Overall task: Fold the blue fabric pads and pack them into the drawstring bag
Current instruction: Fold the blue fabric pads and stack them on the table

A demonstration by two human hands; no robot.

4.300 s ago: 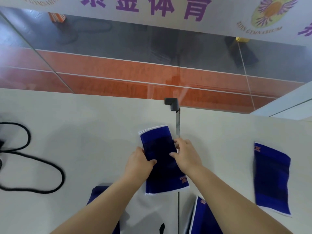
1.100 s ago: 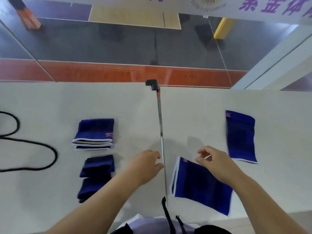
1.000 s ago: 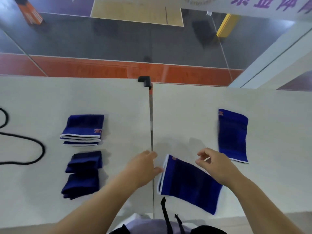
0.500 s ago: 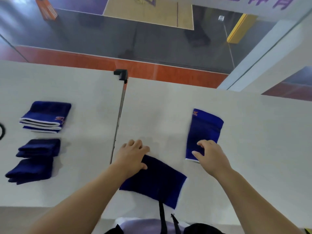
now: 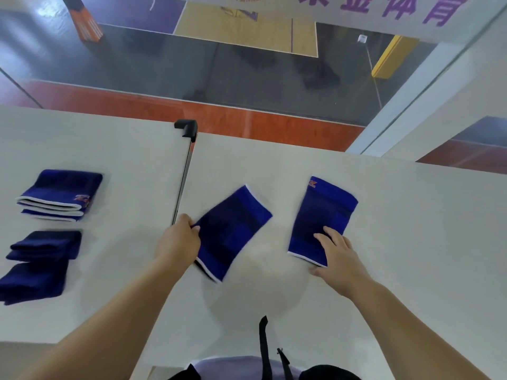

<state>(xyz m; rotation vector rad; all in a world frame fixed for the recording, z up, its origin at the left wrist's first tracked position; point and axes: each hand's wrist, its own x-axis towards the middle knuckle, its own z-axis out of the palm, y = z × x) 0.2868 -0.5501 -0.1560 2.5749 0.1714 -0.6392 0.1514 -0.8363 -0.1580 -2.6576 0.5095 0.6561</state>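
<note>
Landmark: the metal seam strip [image 5: 183, 185] between the two white tabletops.

Well left of the strip: a folded pad stack [image 5: 61, 194] with white edges showing, and nearer the person a darker folded pile [image 5: 41, 263], two bundles by the look of it. Both sit on the left tabletop [image 5: 109, 149], apart from each other.

Just at the strip's near end: left hand [image 5: 178, 244], fingers curled, pinching the left edge of a flat unfolded pad [image 5: 233, 231]. This pad lies tilted, just right of the strip on the right tabletop [image 5: 411, 215]; the image is blurred there, so the grip can't be read exactly.

Further right of the strip: a second flat pad [image 5: 322, 218], orange logo at its far corner. Right hand [image 5: 338, 256] is open, fingers spread flat on the pad's near right corner, thumb on the table just beside it; pressing, not gripping.

Step, my judgement: folding stage, some pads done, two still flat; both hands are on the unfolded ones, probably lining them up.

Next move calls for squaring a pad, then lifting one short edge over the other and pressing the crease. Soft fabric, likely to spring open.

Containers: no drawstring bag in view, so nothing packed that can be seen. Black straps [image 5: 263, 344] at the bottom edge, near the person; can't tell what they belong to.
</note>
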